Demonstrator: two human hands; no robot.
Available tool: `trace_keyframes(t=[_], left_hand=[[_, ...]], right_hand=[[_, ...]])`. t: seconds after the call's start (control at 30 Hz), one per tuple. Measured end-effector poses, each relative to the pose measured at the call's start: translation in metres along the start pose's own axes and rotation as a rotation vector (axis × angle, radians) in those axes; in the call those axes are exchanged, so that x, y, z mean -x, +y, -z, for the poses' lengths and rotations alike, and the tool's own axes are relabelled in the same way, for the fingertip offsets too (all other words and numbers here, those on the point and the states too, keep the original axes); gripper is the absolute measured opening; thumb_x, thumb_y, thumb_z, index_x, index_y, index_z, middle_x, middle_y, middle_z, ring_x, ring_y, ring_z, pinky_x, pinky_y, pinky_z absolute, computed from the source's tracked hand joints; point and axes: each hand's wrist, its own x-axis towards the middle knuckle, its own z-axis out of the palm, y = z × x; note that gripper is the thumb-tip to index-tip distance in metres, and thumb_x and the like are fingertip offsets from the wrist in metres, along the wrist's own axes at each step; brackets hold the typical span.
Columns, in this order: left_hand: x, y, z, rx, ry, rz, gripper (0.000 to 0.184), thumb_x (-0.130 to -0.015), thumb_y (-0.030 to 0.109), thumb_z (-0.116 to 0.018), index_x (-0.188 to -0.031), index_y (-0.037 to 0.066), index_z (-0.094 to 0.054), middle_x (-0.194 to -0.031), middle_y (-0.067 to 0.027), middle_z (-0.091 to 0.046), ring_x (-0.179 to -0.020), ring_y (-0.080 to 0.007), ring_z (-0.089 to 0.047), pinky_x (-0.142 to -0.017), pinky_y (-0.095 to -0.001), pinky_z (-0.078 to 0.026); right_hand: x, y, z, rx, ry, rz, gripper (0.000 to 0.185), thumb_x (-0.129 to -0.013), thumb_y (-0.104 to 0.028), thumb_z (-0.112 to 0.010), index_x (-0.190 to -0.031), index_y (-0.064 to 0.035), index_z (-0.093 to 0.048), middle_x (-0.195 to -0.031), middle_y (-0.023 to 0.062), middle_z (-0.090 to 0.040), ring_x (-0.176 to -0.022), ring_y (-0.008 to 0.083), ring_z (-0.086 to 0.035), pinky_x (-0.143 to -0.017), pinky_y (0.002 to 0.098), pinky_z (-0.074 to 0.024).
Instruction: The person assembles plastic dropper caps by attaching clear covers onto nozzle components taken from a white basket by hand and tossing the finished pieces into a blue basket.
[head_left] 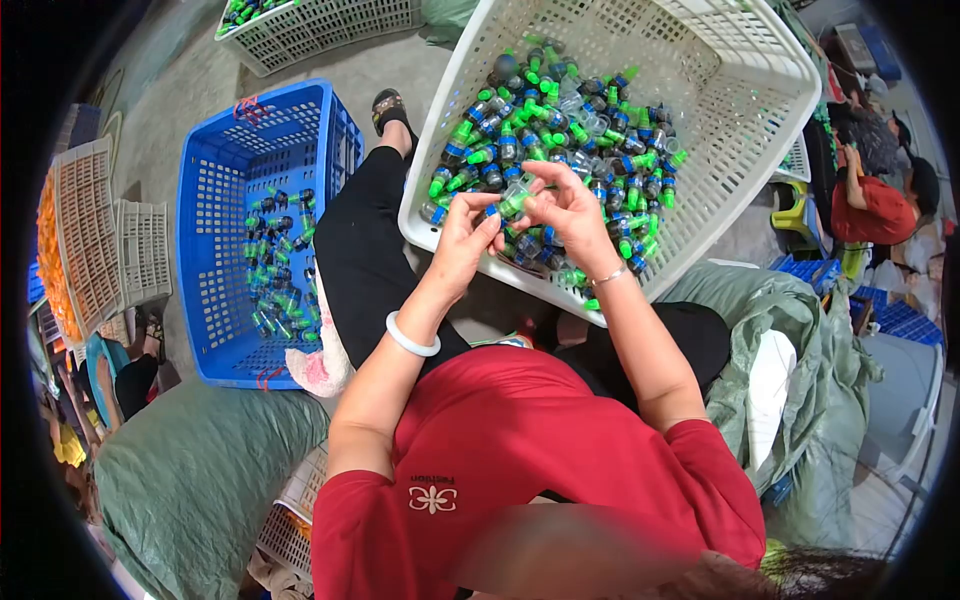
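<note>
1. The left hand (468, 238), with a white bangle (411, 337) on its forearm, pinches the blue-ringed lower end of a small green-and-clear plastic piece (514, 199) between thumb and fingertips.
2. The right hand (568, 212), with a thin bracelet (609, 277) at its wrist, has its thumb and fingers closed on the upper end of the same piece, so 2 hands grip 1 piece.
3. That piece is tilted, above the near side of a white perforated basket (424, 165).
4. Inside the basket lies a heap of green, blue and dark plastic pieces (600, 130).
5. Left of the person's leg, a blue perforated crate (215, 150) holds a smaller pile of similar pieces (275, 262).
6. Green sacks (200, 480) lie on both sides; at far right sits another person (872, 212) in red.
</note>
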Motion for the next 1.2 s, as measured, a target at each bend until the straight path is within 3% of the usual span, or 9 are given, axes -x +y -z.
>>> trace_keyframes(t=[0.13,0.4,0.53,0.67,0.77,0.8,0.93,1.03,1.2], left_hand=[[0.012,-0.004,0.008,0.073,0.013,0.005,0.028,-0.095,0.017,-0.055,-0.118,0.005,-0.045,-0.091,-0.0042,-0.054,-0.068,-0.0089,-0.049,-0.065,-0.0220,-0.043],[0.027,0.028,0.011,-0.123,-0.206,0.106,0.028,-0.095,0.014,-0.055,-0.118,0.004,-0.042,-0.095,-0.0049,-0.053,-0.074,-0.0092,-0.050,-0.064,-0.0220,-0.040],[0.031,0.029,-0.001,-0.340,-0.201,-0.182,0.030,-0.093,0.011,-0.057,-0.118,0.003,-0.042,-0.099,-0.0089,-0.052,-0.083,-0.0150,-0.053,-0.071,-0.0281,-0.044],[0.041,0.031,-0.012,-0.611,-0.198,-0.310,0.032,-0.091,0.007,-0.058,-0.118,0.001,-0.042,-0.101,-0.0130,-0.051,-0.091,-0.0213,-0.054,-0.078,-0.0348,-0.046],[0.046,0.030,-0.018,-0.963,-0.187,-0.639,0.033,-0.090,0.005,-0.058,-0.118,0.000,-0.042,-0.102,-0.0154,-0.051,-0.092,-0.0242,-0.055,-0.082,-0.0371,-0.045],[0.047,0.030,-0.018,-0.959,-0.191,-0.638,0.033,-0.090,0.005,-0.058,-0.118,0.000,-0.042,-0.102,-0.0154,-0.051,-0.092,-0.0242,-0.055,-0.082,-0.0371,-0.045],[0.053,0.034,-0.008,-0.995,-0.171,-0.505,0.031,-0.091,0.005,-0.057,-0.117,0.001,-0.042,-0.105,-0.0154,-0.052,-0.094,-0.0228,-0.055,-0.082,-0.0346,-0.045],[0.058,0.035,0.009,-0.241,-0.132,0.138,0.029,-0.091,0.006,-0.057,-0.116,0.000,-0.043,-0.105,-0.0149,-0.052,-0.094,-0.0222,-0.056,-0.081,-0.0333,-0.046],[0.068,0.035,0.011,-0.179,-0.220,0.081,0.028,-0.092,0.007,-0.057,-0.115,0.000,-0.044,-0.103,-0.0135,-0.053,-0.091,-0.0217,-0.056,-0.080,-0.0320,-0.046]], right_hand=[[0.005,0.006,0.000,0.071,-0.039,0.077,0.028,-0.086,-0.010,-0.067,-0.110,-0.0026,-0.055,-0.088,0.0001,-0.047,-0.066,0.0095,-0.053,-0.064,0.0279,-0.0525],[0.022,-0.027,0.013,0.925,-0.325,0.350,0.023,-0.085,-0.015,-0.069,-0.100,-0.0040,-0.055,-0.082,0.0051,-0.045,-0.071,0.0171,-0.048,-0.062,0.0317,-0.0399],[0.023,-0.016,0.016,0.876,-0.326,0.434,0.025,-0.087,-0.024,-0.066,-0.095,-0.0035,-0.055,-0.078,0.0063,-0.043,-0.067,0.0198,-0.046,-0.061,0.0317,-0.0401],[0.036,-0.001,0.009,0.879,-0.318,0.329,0.031,-0.091,-0.034,-0.057,-0.097,-0.0039,-0.058,-0.080,0.0109,-0.053,-0.074,0.0314,-0.057,-0.065,0.0380,-0.0458],[0.044,0.004,0.001,0.244,-0.112,-0.485,0.033,-0.093,-0.037,-0.052,-0.095,-0.0040,-0.057,-0.080,0.0108,-0.055,-0.072,0.0315,-0.057,-0.065,0.0382,-0.0457],[0.045,0.005,0.001,0.244,-0.107,-0.486,0.033,-0.093,-0.037,-0.052,-0.095,-0.0040,-0.057,-0.080,0.0108,-0.055,-0.072,0.0315,-0.057,-0.065,0.0382,-0.0457],[0.044,-0.001,-0.003,0.467,-0.234,-0.268,0.032,-0.091,-0.036,-0.056,-0.095,-0.0040,-0.056,-0.077,0.0108,-0.056,-0.072,0.0313,-0.057,-0.064,0.0388,-0.0455],[0.046,-0.019,-0.018,1.047,-0.264,0.698,0.033,-0.086,-0.030,-0.066,-0.103,-0.0042,-0.054,-0.080,0.0098,-0.055,-0.070,0.0265,-0.057,-0.057,0.0328,-0.0442],[0.056,-0.001,-0.012,1.087,-0.402,0.618,0.031,-0.083,-0.026,-0.070,-0.101,-0.0042,-0.057,-0.078,0.0106,-0.057,-0.067,0.0265,-0.058,-0.054,0.0335,-0.0443]])
